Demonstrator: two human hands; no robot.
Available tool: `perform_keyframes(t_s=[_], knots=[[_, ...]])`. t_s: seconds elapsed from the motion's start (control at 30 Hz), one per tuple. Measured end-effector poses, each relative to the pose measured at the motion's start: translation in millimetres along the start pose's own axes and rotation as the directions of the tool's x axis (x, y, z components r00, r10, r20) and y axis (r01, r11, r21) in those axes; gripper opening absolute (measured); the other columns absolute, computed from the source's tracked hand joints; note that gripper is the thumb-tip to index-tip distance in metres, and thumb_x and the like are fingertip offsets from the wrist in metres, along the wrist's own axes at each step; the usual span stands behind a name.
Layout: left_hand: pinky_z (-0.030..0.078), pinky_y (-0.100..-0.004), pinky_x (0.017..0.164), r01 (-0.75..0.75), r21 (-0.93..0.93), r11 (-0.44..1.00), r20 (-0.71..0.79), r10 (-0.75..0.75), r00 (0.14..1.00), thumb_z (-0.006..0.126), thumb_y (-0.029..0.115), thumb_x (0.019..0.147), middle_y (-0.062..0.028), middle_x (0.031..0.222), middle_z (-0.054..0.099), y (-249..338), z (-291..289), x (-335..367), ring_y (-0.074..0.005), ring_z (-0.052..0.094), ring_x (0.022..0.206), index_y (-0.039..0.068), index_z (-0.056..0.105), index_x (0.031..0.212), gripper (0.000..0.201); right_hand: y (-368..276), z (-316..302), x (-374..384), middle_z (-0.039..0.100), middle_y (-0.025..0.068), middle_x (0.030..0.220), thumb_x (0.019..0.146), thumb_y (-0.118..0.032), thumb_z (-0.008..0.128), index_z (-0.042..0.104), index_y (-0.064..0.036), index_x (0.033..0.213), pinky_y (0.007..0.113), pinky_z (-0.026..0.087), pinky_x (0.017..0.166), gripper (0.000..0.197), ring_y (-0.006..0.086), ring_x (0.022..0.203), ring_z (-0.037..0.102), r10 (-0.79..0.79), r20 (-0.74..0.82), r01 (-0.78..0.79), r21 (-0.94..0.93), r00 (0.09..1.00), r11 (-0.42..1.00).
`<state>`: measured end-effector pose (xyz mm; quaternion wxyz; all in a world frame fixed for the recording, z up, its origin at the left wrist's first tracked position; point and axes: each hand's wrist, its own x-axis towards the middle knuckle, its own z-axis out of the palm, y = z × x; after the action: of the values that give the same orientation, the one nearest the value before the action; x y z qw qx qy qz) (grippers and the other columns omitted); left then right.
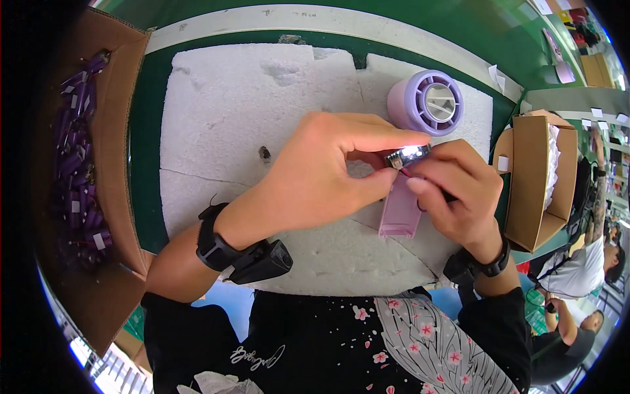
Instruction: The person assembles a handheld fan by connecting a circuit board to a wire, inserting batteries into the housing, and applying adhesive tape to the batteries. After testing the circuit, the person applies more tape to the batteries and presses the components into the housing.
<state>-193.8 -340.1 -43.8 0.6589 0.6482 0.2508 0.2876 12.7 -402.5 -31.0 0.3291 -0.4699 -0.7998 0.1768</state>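
Note:
My left hand [321, 164] pinches a small shiny circuit module [408, 155] between thumb and forefinger. A bright glare covers part of it. At its lower edge a short red wire [405, 173] runs into the fingertips of my right hand [459, 187], which are closed together around it. Below both hands an open lilac plastic handle shell [400, 210] lies on the white foam sheet [223, 111], its upper part covered by my fingers. Just beyond the hands rests a round lilac fan head [425, 103], its spoked end with a silvery centre facing me.
At left, a deep cardboard box [118, 125] holds many purple wrapped cells [80, 157] with white tags. Another cardboard box [525, 177] with white packing stands at right. Beyond the foam runs a pale rail [262, 21]. Other people [577, 276] are at far right.

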Motion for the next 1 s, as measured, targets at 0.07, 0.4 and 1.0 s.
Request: perform_keyframes(t_s=[0.07, 0.4, 1.0], knots=[[0.054, -0.0279, 0.082, -0.021, 0.116, 0.993, 0.023, 0.019, 1.000, 0.061, -0.010, 0.080, -0.0103, 0.107, 0.065, -0.1, -0.8, -0.3, -0.0155, 0.064, 0.097, 0.002, 0.063, 0.119, 0.041, -1.9, 5.7, -3.0, 0.061, 0.0091, 0.086, 0.068, 0.003, 0.075, 0.068, -0.0024, 0.094, 0.025, 0.047, 0.050, 0.027, 0.0155, 0.061, 0.059, 0.089, -0.065, -0.085, 0.071, 0.994, 0.994], [0.055, -0.0270, 0.077, -0.021, 0.109, 0.994, -0.126, 0.035, 0.991, 0.064, -0.010, 0.076, -0.0110, 0.102, 0.067, -2.3, 8.6, -2.0, -0.0145, 0.066, 0.086, 0.002, 0.064, 0.115, 0.041, -8.9, 8.9, 0.0, 0.063, 0.0084, 0.090, 0.068, 0.001, 0.078, 0.065, -0.0043, 0.103, 0.023, 0.050, 0.051, 0.037, 0.0130, 0.061, 0.063, 0.257, -0.133, -0.245, 0.098, 0.957, 0.964], [0.052, -0.0241, 0.061, -0.211, 0.475, 0.854, -0.141, 0.311, 0.940, 0.069, -0.005, 0.070, -0.0109, 0.084, 0.068, -7.7, 9.4, 1.4, -0.0177, 0.066, 0.069, 0.004, 0.073, 0.095, 0.028, -7.5, 10.7, -0.1, 0.065, 0.0071, 0.086, 0.065, -0.003, 0.082, 0.068, -0.0024, 0.096, 0.022, 0.049, 0.050, 0.034, 0.0100, 0.057, 0.061, 0.295, -0.195, -0.284, 0.081, 0.935, 0.955]])
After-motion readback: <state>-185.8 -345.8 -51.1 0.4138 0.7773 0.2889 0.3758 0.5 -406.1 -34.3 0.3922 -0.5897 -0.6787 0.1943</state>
